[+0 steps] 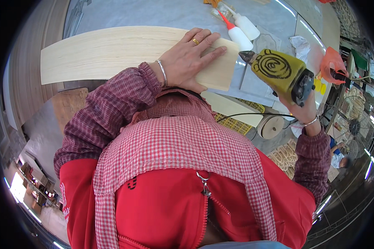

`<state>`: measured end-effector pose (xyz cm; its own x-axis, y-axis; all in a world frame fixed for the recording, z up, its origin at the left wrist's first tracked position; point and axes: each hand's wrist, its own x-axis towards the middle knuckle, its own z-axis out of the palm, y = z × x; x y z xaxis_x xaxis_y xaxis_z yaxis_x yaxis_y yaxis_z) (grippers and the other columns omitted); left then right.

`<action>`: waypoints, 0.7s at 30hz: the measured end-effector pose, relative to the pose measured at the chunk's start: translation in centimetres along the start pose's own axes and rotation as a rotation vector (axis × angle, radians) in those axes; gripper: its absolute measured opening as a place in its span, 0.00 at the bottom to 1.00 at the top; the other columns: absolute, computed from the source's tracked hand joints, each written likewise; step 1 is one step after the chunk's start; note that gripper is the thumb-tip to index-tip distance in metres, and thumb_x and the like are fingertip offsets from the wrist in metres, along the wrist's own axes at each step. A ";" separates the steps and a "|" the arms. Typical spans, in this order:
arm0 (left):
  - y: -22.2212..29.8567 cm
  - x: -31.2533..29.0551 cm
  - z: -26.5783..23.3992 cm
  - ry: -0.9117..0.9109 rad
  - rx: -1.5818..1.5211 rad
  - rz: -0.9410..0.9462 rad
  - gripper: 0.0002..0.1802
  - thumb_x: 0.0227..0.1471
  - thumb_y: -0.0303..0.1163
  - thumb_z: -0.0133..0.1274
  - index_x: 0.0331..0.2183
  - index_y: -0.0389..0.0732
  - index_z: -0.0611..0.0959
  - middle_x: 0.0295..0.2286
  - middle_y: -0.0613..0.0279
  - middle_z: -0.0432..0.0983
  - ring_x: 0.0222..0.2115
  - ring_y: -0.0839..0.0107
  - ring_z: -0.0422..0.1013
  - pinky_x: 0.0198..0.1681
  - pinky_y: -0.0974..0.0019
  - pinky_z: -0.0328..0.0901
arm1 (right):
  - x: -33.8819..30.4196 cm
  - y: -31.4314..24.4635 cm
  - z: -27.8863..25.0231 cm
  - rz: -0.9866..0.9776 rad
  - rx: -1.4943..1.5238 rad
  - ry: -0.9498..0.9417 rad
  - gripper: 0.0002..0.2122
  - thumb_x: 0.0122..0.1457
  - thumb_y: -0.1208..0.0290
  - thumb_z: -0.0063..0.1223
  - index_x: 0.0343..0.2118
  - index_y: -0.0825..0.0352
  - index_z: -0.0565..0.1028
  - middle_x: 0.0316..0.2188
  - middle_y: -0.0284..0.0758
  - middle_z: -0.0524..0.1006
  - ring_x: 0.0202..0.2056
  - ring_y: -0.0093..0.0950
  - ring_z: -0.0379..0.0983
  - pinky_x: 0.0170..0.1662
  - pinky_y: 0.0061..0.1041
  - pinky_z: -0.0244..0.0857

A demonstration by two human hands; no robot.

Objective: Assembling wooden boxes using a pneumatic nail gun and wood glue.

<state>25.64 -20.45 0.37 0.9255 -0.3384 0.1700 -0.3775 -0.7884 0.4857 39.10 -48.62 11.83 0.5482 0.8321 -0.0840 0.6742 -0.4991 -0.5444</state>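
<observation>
A long, pale, thin wooden sheet (112, 54) with a curved outline lies across the work table (124, 14). My left hand (191, 56) rests flat near its right end, fingers spread, with nothing gripped. To the right, my right hand (303, 110) is closed round a yellow hot-glue gun (274, 68) with a black spiral drawn on its side. The gun's dark cone nozzle points left, just beyond the sheet's right edge, and appears not to touch it. My right fingers are mostly hidden by the gun. A black cord (257, 114) runs left beneath my right hand.
Two white squeeze bottles, one with a red tip (239, 38) and a paler-tipped bottle (247, 27), lie beyond the sheet. An orange plastic bag (333, 65) hangs at the right. Nearer are a round wooden disc (271, 127) and a yellow crate (232, 126). A fan (354, 126) and another person (338, 159) are farther right.
</observation>
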 end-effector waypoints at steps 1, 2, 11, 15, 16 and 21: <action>-0.3 0.1 0.0 0.005 -0.005 0.001 0.57 0.20 0.53 0.65 0.56 0.46 0.64 0.55 0.50 0.54 0.54 0.53 0.52 0.59 0.51 0.43 | -0.1 0.1 0.1 -0.042 -0.022 0.007 0.10 0.37 0.75 0.61 0.25 0.69 0.75 0.19 0.33 0.75 0.16 0.27 0.63 0.22 0.22 0.60; -0.5 0.1 0.1 0.001 -0.011 0.004 0.57 0.20 0.53 0.65 0.56 0.46 0.64 0.55 0.50 0.54 0.54 0.53 0.52 0.59 0.51 0.43 | -0.2 0.0 0.2 -0.034 -0.021 0.004 0.10 0.37 0.75 0.61 0.25 0.69 0.75 0.19 0.33 0.75 0.16 0.27 0.63 0.22 0.22 0.60; -1.2 0.1 0.1 0.036 -0.004 0.003 0.58 0.19 0.53 0.65 0.56 0.47 0.64 0.55 0.50 0.55 0.53 0.53 0.53 0.59 0.51 0.44 | -1.1 0.3 0.8 -0.017 0.028 -0.121 0.11 0.36 0.73 0.62 0.24 0.68 0.74 0.19 0.33 0.74 0.15 0.27 0.62 0.22 0.22 0.58; -1.2 0.2 0.1 0.028 -0.006 -0.001 0.58 0.19 0.54 0.65 0.56 0.48 0.64 0.55 0.50 0.55 0.53 0.53 0.53 0.59 0.51 0.44 | -1.3 0.9 1.1 -0.063 0.019 -0.111 0.11 0.35 0.73 0.62 0.24 0.68 0.73 0.18 0.33 0.74 0.15 0.27 0.61 0.22 0.22 0.58; -1.2 0.2 0.1 0.027 -0.006 -0.003 0.58 0.19 0.54 0.65 0.56 0.48 0.64 0.54 0.51 0.55 0.53 0.53 0.53 0.59 0.51 0.44 | -1.3 0.9 1.1 -0.079 0.015 -0.108 0.11 0.35 0.73 0.62 0.24 0.68 0.73 0.18 0.32 0.74 0.15 0.27 0.61 0.22 0.22 0.58; -1.3 0.2 0.2 0.029 -0.012 -0.012 0.59 0.18 0.54 0.66 0.56 0.48 0.63 0.55 0.51 0.54 0.53 0.53 0.53 0.59 0.52 0.44 | -1.1 0.5 1.1 -0.099 -0.017 -0.067 0.11 0.34 0.73 0.62 0.23 0.68 0.73 0.17 0.32 0.73 0.15 0.26 0.60 0.21 0.22 0.57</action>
<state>26.28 -19.57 -0.38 0.9304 -0.3142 0.1889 -0.3665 -0.7861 0.4978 38.34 -49.52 10.76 0.4447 0.8915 -0.0865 0.7320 -0.4174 -0.5385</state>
